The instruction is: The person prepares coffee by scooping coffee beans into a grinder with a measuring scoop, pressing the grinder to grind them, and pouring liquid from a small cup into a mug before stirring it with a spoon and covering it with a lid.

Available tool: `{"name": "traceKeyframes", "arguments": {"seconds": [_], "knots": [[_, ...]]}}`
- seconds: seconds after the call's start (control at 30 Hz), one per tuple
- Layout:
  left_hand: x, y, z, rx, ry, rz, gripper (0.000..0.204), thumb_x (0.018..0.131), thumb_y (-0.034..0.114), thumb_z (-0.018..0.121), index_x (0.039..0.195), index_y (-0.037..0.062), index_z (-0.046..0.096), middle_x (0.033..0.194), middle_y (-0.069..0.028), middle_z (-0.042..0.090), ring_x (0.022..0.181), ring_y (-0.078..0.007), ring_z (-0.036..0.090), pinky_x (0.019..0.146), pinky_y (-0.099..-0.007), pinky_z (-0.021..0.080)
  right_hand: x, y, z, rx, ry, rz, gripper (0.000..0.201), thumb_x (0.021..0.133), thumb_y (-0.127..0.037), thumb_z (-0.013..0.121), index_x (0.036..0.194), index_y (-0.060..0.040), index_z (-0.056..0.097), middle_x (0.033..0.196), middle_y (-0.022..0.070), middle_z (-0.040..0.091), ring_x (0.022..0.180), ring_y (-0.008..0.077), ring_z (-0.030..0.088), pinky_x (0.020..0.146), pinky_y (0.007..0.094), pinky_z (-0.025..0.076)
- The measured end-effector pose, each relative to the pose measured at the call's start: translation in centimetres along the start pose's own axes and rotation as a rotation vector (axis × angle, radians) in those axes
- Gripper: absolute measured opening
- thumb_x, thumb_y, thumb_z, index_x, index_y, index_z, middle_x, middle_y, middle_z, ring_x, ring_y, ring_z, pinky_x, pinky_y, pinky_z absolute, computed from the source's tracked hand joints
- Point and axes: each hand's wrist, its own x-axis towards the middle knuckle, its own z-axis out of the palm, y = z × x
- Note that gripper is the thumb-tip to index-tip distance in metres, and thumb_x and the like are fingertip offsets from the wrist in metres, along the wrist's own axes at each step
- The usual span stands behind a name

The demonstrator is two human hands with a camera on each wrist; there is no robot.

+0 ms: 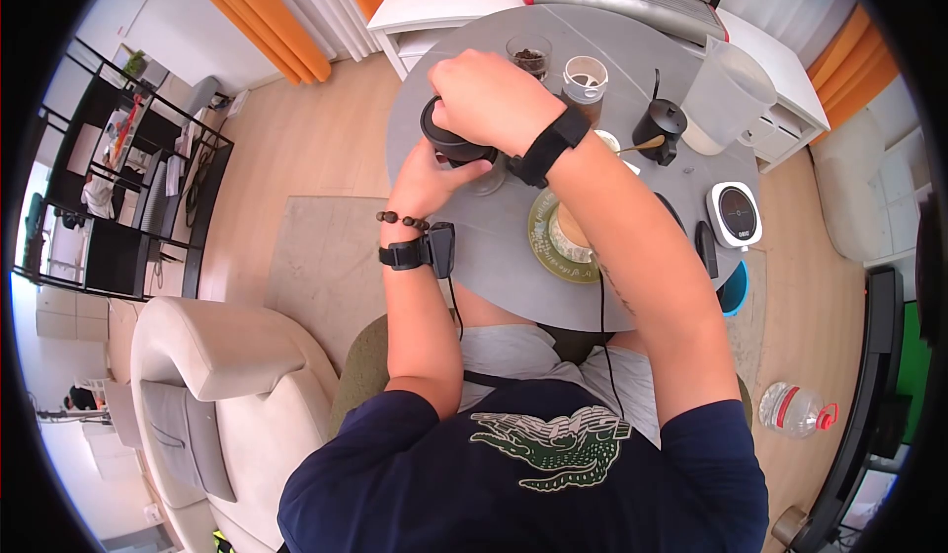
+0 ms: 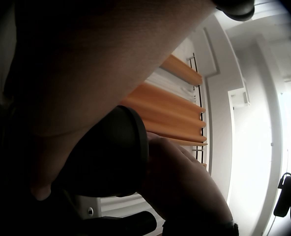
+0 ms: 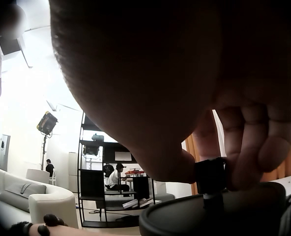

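Observation:
A round black vessel (image 1: 456, 145) with a broad flat lid is over the left side of the grey table (image 1: 474, 276). My left hand (image 1: 423, 184) grips its side, with the thumb along the near face. Above the lid, my right hand (image 1: 499, 94) pinches a black knob (image 3: 210, 176) on a short stem between thumb and fingers. The vessel's dark underside (image 2: 106, 157) fills the middle of the left wrist view. Clear glass (image 1: 486, 180) shows just below the left thumb. My right forearm crosses over the table and partly covers a green plate (image 1: 541, 247) with a pale round thing on it.
Farther back are a glass of dark beans (image 1: 529, 56), a white-rimmed canister (image 1: 585, 81), a black gooseneck kettle (image 1: 664, 123) and a big clear pitcher (image 1: 731, 89). A white scale (image 1: 734, 214) lies at the right edge. An armchair (image 1: 222, 355) and a water bottle (image 1: 790, 410) flank me.

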Motion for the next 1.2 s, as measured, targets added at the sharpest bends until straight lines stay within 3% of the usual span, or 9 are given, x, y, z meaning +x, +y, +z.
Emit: {"name": "traceKeyframes", "arguments": {"seconds": [0.23,0.33,0.6,0.67,0.73,0.8,0.83,0.93,1.2], "knots": [[-0.2,0.5,0.0,-0.010,-0.015,0.017,0.079,0.082,0.022,0.102,0.150,0.0043,0.066,0.137,-0.0097,0.079,0.127,-0.0234,0.073,0.112,-0.0421,0.056,-0.8,-0.6,-1.8,-0.054,-0.069,0.039,0.032,0.100,-0.022,0.072,0.094,0.0077,0.080,0.095,0.0282,0.080,0.090,0.0464,0.079,0.087,0.0516,0.065],[-0.1,0.3,0.0,-0.013,-0.013,0.016,0.078,0.082,0.021,0.102,0.149,0.0049,0.066,0.136,-0.0090,0.080,0.126,-0.0229,0.073,0.112,-0.0421,0.056,-0.2,-0.1,-0.9,-0.061,-0.066,-0.006,0.020,0.091,-0.010,0.071,0.097,0.0046,0.084,0.102,0.0279,0.082,0.095,0.0441,0.081,0.085,0.0523,0.067],[-0.2,0.6,0.1,-0.044,-0.009,0.031,0.073,0.082,0.020,0.102,0.146,0.0043,0.069,0.133,-0.0079,0.081,0.122,-0.0231,0.073,0.110,-0.0422,0.056,0.1,0.4,-1.2,-0.072,-0.136,-0.076,0.030,0.102,-0.022,0.074,0.096,0.0068,0.081,0.095,0.0305,0.079,0.092,0.0481,0.078,0.089,0.0530,0.064],[-0.5,0.6,0.4,-0.050,0.040,0.088,0.052,0.088,0.015,0.098,0.134,0.0011,0.077,0.127,-0.0098,0.083,0.118,-0.0199,0.076,0.103,-0.0408,0.058,0.0,0.5,-1.0,-0.017,-0.131,-0.018,0.031,0.103,-0.024,0.072,0.098,0.0060,0.081,0.093,0.0302,0.079,0.092,0.0489,0.078,0.090,0.0534,0.063],[-0.6,0.6,0.4,0.010,0.051,0.054,0.052,0.088,0.017,0.098,0.134,0.0017,0.077,0.126,-0.0094,0.083,0.116,-0.0199,0.076,0.103,-0.0401,0.059,-0.4,1.2,-0.3,0.011,-0.191,-0.020,0.041,0.101,-0.036,0.076,0.113,0.0037,0.080,0.105,0.0273,0.080,0.102,0.0475,0.078,0.094,0.0532,0.063],[-1.1,1.2,0.2,0.072,0.064,0.031,0.052,0.088,0.019,0.098,0.133,0.0022,0.077,0.125,-0.0090,0.083,0.115,-0.0199,0.076,0.102,-0.0394,0.059,-1.4,1.3,-0.3,-0.131,0.050,-0.155,0.062,0.092,-0.049,0.083,0.128,0.0008,0.074,0.120,0.0223,0.078,0.115,0.0450,0.075,0.099,0.0524,0.062],[-1.3,2.3,-0.1,0.108,0.011,0.013,0.052,0.089,0.020,0.098,0.133,0.0026,0.078,0.124,-0.0087,0.083,0.113,-0.0199,0.076,0.101,-0.0388,0.059,-1.2,0.8,-0.9,-0.155,-0.101,-0.079,0.079,0.082,-0.058,0.088,0.135,-0.0027,0.070,0.127,0.0204,0.074,0.122,0.0428,0.073,0.104,0.0513,0.061],[-1.4,3.1,0.0,0.059,0.011,0.047,0.050,0.090,0.020,0.097,0.133,0.0032,0.077,0.123,-0.0080,0.084,0.112,-0.0195,0.076,0.101,-0.0382,0.059,-1.2,-0.1,-1.5,-0.144,-0.245,-0.018,0.079,0.079,-0.058,0.090,0.131,-0.0016,0.071,0.123,0.0231,0.075,0.117,0.0431,0.075,0.102,0.0509,0.062],[-1.0,2.3,0.0,0.030,0.023,0.029,0.059,0.088,0.021,0.098,0.138,0.0013,0.073,0.128,-0.0097,0.082,0.117,-0.0208,0.075,0.104,-0.0399,0.058,-0.8,0.5,-0.6,-0.092,-0.229,-0.072,0.062,0.079,-0.041,0.087,0.120,0.0027,0.071,0.116,0.0234,0.076,0.113,0.0436,0.075,0.099,0.0496,0.063]]}}
